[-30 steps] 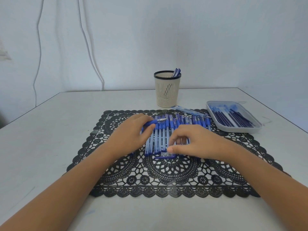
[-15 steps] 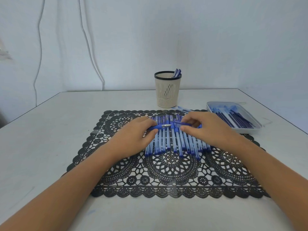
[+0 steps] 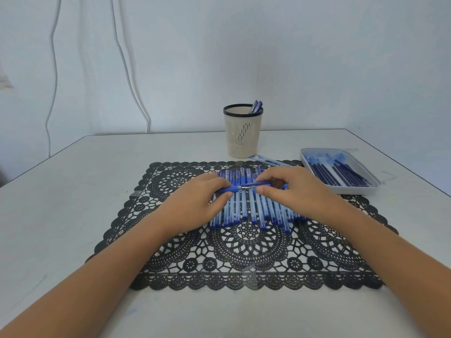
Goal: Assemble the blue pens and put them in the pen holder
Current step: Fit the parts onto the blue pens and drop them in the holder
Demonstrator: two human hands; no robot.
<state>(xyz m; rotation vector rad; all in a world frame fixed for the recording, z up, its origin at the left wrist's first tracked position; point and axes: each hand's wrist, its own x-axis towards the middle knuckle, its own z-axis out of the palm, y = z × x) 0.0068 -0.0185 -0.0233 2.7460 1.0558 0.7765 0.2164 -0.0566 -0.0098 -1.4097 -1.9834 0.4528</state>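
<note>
A row of several blue pen barrels (image 3: 253, 211) lies side by side on the black lace mat (image 3: 244, 254). Above the row, my left hand (image 3: 195, 206) grips a blue pen (image 3: 230, 189) whose metal tip points right. My right hand (image 3: 295, 193) pinches a blue cap (image 3: 262, 184) right at that tip; tip and cap meet between my hands. The beige pen holder (image 3: 242, 132) stands upright behind the mat with two blue pens (image 3: 256, 107) sticking out of it.
A white tray (image 3: 341, 189) holding several dark blue refills and pale parts sits at the right, beside the mat. A few loose pale pen parts (image 3: 271, 161) lie between the holder and the tray. White cables hang down the wall behind.
My right hand lifted from the near end of the pen row and carried a cap up to the tip of the pen in my left hand. The left hand barely moved.
</note>
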